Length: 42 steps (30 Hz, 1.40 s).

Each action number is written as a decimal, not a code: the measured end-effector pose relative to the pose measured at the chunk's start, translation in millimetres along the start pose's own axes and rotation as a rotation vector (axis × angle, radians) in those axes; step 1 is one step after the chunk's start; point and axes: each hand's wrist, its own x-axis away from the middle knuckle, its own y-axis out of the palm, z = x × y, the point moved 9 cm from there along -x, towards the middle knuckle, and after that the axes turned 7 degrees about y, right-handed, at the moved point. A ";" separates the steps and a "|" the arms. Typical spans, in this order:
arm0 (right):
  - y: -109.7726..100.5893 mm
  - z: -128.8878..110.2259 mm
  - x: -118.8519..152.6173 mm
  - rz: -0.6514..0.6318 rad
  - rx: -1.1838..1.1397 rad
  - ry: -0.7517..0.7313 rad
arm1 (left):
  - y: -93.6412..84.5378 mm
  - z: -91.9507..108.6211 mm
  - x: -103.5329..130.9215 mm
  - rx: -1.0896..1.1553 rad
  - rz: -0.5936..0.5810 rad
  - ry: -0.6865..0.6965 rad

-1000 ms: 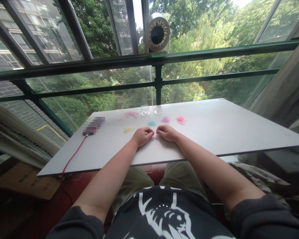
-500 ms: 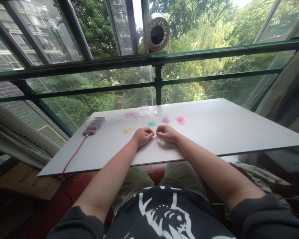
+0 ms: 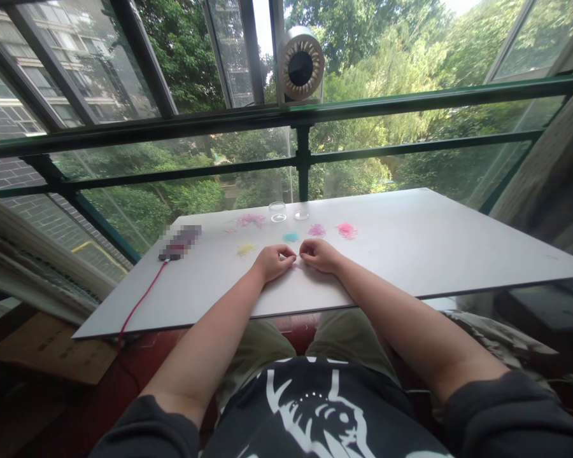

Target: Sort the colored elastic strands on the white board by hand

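Near the front middle of the white table, my left hand (image 3: 275, 263) and my right hand (image 3: 319, 256) face each other, fingertips almost meeting. Both are closed in a pinch, thumb against fingers. Whatever sits between the fingertips is too small to make out. Some thin purple pieces (image 3: 295, 266) lie on the tabletop just below the fingertips, partly covered. Beyond the hands is a small turquoise pile (image 3: 291, 236) of fine pieces. A purple pile (image 3: 317, 229) and a pink pile (image 3: 346, 230) lie to its right; a yellow pile (image 3: 246, 249) is left of my left hand.
At the table's far edge stand two clear round containers (image 3: 277, 212), (image 3: 301, 215) beside a scattered pink-purple pile (image 3: 251, 220). A blurred-out device (image 3: 180, 243) with a red cable (image 3: 143, 297) lies on the left. Behind the white table (image 3: 458, 248) runs a green railing (image 3: 391, 103).
Both hands stay in nearly the same place, with the fingertips drawn slightly closer together. Fewer of the purple pieces beneath them show now. The piles have not moved.
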 end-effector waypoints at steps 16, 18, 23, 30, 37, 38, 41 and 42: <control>-3.6 -2.1 0.9 0.012 -0.079 -0.018 | 2.3 -6.8 0.5 0.017 -0.005 -0.041; -2.7 -1.5 1.0 0.007 -0.076 -0.019 | 2.4 -6.5 0.5 0.028 -0.003 -0.038; -1.2 0.6 0.5 0.007 -0.043 -0.029 | 2.5 -5.2 0.5 0.045 -0.005 -0.026; -0.1 -1.0 1.1 -0.001 -0.012 -0.045 | 3.0 -5.9 0.5 0.032 0.000 -0.037; 1.2 -0.4 2.0 -0.009 0.009 -0.033 | 2.9 -4.4 0.5 0.024 -0.007 -0.018; 1.2 -0.8 2.2 -0.010 0.010 -0.032 | 3.0 -4.1 0.5 0.023 -0.009 -0.014; 0.8 -2.6 3.1 -0.010 0.010 -0.033 | 2.6 -3.5 0.4 0.024 -0.009 -0.012; 0.7 -3.1 3.4 -0.009 0.011 -0.034 | 2.5 -3.4 0.4 0.025 -0.009 -0.014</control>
